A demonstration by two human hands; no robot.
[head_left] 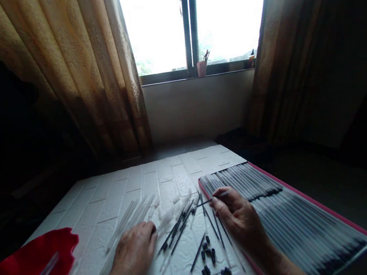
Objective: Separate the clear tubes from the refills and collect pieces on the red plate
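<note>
My right hand point(238, 216) pinches a thin pen refill point(204, 203), dark along its left part, above the near left edge of the pen tray. My left hand point(131, 249) rests on the table with its fingers curled together. A dark spot shows between its thumb and forefinger, but I cannot make out what it is. Beside it lie clear pen barrels point(123, 223). Several dark-filled refills point(182, 224) lie loosely crossed between my hands. Small black plugs point(207, 270) are scattered on the white surface nearer to me.
At right, a pink-edged tray point(349, 225) holds two long rows of clear pens with dark ends. A red wavy-edged dish point(57, 237) with clear tubes stands at left. The white brick-patterned table point(93, 200) ends before the window wall. A pink cup point(201, 69) is on the sill.
</note>
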